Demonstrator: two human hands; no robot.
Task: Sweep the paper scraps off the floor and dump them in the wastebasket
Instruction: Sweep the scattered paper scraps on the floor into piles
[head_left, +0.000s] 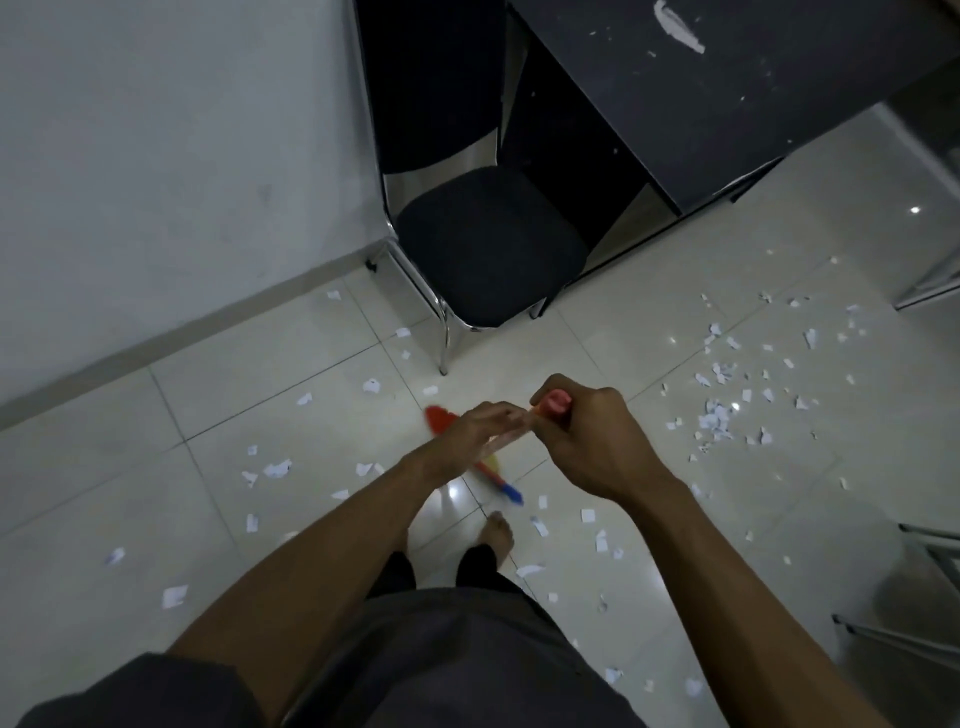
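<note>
Between the hands, a gripped broom (scraps scattered all around)

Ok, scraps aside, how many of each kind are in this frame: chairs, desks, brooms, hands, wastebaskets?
Black chair: 1
Dark desk: 1
Broom: 1
Hands: 2, left hand and right hand, both at the broom handle
Wastebaskets: 0 in view
Total: 5
Not counted: chrome legs at the right edge, too cut off to name.
</note>
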